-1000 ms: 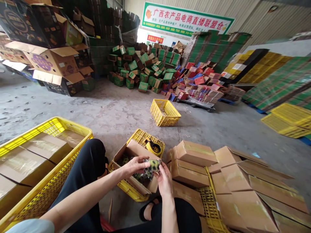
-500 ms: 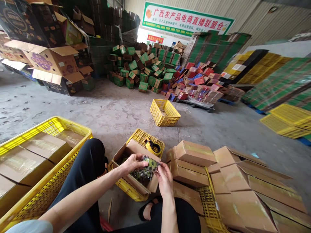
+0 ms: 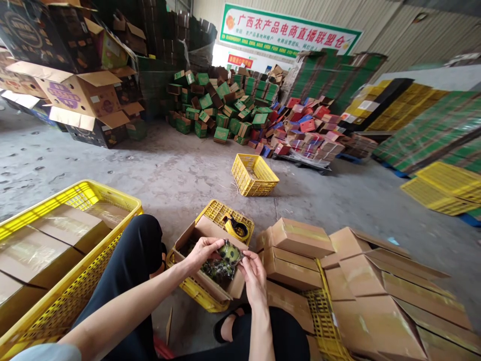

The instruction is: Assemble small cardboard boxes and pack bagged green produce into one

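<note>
We saw a small green, dark-spotted packet in crinkled clear film [image 3: 228, 251] above an open brown cardboard carton [image 3: 215, 230]. The left hand [image 3: 206, 252] had thumb and fingers closed on one end; the right hand [image 3: 254, 271] pinched the other. We judged it light, yielding, slippery, best held by both ends. The carton looked stiff, straight-edged, matte.

The packet [image 3: 230, 252] is small, in shiny, crinkled clear plastic, its face yellowish green with dark spots; what is inside cannot be made out. It is held between both hands [image 3: 254, 268], pinched at its left and right ends, tilted with its spotted face upward. It hangs over the open cardboard box [image 3: 214, 230], above similar wrapped pieces [image 3: 221, 275] inside.
</note>
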The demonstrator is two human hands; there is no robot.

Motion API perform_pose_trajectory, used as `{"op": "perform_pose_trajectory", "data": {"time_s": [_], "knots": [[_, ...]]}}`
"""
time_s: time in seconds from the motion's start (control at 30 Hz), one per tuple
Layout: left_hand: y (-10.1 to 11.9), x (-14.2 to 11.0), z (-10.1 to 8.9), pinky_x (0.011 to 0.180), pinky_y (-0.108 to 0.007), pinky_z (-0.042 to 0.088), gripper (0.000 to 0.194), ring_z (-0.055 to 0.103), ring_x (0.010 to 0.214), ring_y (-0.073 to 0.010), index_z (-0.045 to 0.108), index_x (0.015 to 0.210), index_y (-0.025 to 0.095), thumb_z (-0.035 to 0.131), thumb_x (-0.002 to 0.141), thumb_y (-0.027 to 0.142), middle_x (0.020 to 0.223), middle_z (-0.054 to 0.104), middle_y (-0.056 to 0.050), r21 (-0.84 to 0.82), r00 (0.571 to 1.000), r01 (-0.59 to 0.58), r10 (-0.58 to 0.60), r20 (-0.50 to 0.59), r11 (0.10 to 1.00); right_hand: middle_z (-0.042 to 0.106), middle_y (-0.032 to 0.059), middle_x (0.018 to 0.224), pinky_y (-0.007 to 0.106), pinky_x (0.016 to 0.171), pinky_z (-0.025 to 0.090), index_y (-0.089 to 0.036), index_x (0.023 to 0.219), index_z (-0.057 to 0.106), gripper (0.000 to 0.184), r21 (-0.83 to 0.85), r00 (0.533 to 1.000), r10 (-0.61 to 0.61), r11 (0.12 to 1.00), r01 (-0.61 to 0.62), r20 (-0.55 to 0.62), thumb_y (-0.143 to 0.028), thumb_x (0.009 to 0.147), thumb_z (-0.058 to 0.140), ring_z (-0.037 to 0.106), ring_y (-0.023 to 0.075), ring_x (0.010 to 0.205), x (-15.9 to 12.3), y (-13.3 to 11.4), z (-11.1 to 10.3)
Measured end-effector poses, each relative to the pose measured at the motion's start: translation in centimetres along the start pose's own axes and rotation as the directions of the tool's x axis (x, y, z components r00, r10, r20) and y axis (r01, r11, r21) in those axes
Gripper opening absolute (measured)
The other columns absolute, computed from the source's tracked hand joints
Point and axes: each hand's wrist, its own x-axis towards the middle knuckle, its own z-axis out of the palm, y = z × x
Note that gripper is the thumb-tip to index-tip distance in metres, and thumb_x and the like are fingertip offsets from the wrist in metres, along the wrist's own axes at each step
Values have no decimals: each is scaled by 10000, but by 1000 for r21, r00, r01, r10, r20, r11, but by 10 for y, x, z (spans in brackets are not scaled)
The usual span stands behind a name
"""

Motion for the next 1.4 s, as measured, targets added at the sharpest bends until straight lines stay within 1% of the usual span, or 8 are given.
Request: {"op": "perform_pose_trajectory", "data": {"time_s": [0.2, 0.33, 0.6, 0.93, 1.13, 1.2, 1.3, 1.4], "knots": [[-4, 4, -8, 746, -296, 560, 656, 716, 922, -254, 829, 1013, 120, 909, 631, 648, 981, 790, -135, -32, 997, 35, -37, -60, 999, 786, 45, 969, 432, 906, 605, -256, 820, 716, 343, 65, 996, -4, 998, 10, -92, -516, 707, 910, 734, 257, 923, 2, -3, -1], [-4, 5, -11, 770, -306, 566, 638, 712, 945, -254, 827, 1022, 125, 916, 636, 625, 997, 790, -137, -67, 996, 58, -62, -56, 996, 777, 70, 1121, 463, 1014, 567, -256, 998, 752, 359, 21, 996, -52, 998, 53, -70, -490, 759, 881, 709, 293, 1109, 2, -1, -4], [-2, 5, -14, 736, -284, 553, 583, 701, 885, -222, 832, 1018, 128, 919, 656, 576, 1000, 786, -129, -64, 997, 69, -71, -26, 996, 764, 62, 1110, 419, 896, 600, -245, 834, 719, 330, -71, 999, -20, 997, 23, 50, -520, 752, 881, 725, 260, 936, 2, 6, -5], [-8, 11, -8, 648, -254, 560, 506, 660, 740, -155, 815, 989, 146, 928, 665, 519, 904, 754, -86, -230, 986, 150, -163, -39, 962, 761, 32, 937, 363, 849, 594, -250, 873, 728, 356, -39, 995, -42, 998, 39, -91, -542, 742, 883, 703, 218, 856, 9, 12, -6], [2, 8, -8, 670, -247, 541, 598, 662, 759, -159, 821, 1012, 119, 911, 667, 599, 925, 758, -106, -75, 996, 92, -92, 4, 993, 703, 93, 1371, 422, 1006, 570, -308, 1284, 680, 621, -19, 994, -41, 999, 43, 106, -524, 742, 893, 644, 309, 1277, 0, -1, 3], [2, 7, -7, 661, -244, 527, 642, 667, 754, -163, 820, 1026, 107, 901, 663, 630, 930, 763, -116, -23, 996, 81, -80, 28, 996, 698, 108, 1386, 452, 1015, 576, -278, 1342, 663, 689, -94, 981, 7, 996, 11, 192, -525, 740, 890, 657, 327, 1264, -3, -3, 7], [-1, 6, -5, 714, -260, 542, 715, 698, 868, -202, 790, 1143, 121, 873, 687, 666, 1065, 759, -143, -11, 996, 87, -87, 32, 996, 758, 117, 1263, 484, 976, 602, -230, 1267, 707, 604, -196, 980, 14, 980, 26, 197, -531, 766, 859, 729, 326, 1111, -2, 0, 8], [-3, 7, -5, 826, -326, 577, 788, 688, 1071, -265, 692, 1323, 188, 846, 725, 677, 1325, 672, -163, -63, 987, 145, -149, -59, 987, 739, 121, 1297, 506, 1048, 562, -229, 1270, 694, 562, -275, 985, -139, 947, 163, 105, -491, 793, 834, 707, 333, 1174, 3, 4, 4]]}}
